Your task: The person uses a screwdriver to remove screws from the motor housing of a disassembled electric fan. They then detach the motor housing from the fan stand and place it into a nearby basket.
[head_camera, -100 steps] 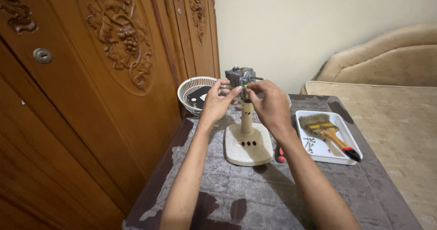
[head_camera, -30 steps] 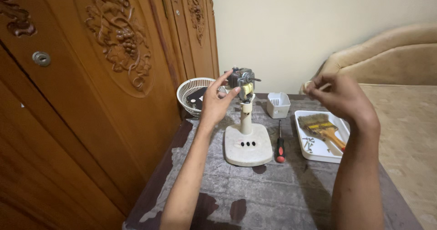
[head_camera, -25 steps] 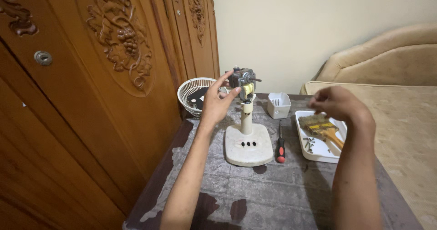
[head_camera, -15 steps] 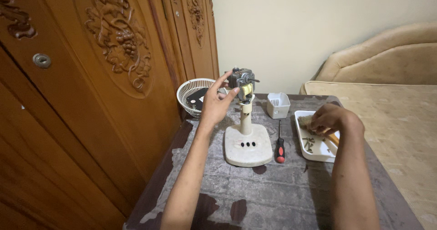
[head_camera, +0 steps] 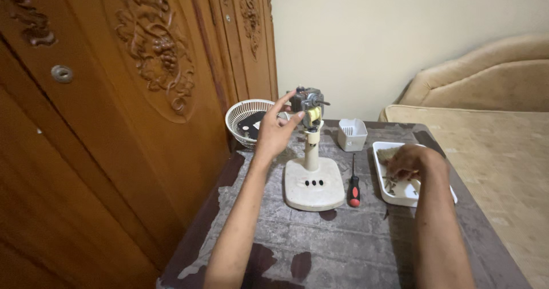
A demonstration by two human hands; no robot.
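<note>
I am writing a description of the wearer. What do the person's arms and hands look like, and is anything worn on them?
Both arms are bare to the frame's lower edge: no sleeves, gloves, watch or bracelet. No ring shows on the left hand or the right hand. The forearms are slim.

Home room: carved wooden wardrobe doors [head_camera: 143, 66], beige sofa [head_camera: 486, 77], worn table [head_camera: 320, 237].

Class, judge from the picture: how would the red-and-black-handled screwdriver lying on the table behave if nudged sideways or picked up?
The red-and-black-handled screwdriver looks stiff, with a thin metal shaft, so it should lift without bending. Its rounded handle suggests it may roll if nudged sideways on the worn grey table. It seems small and probably light.
</note>
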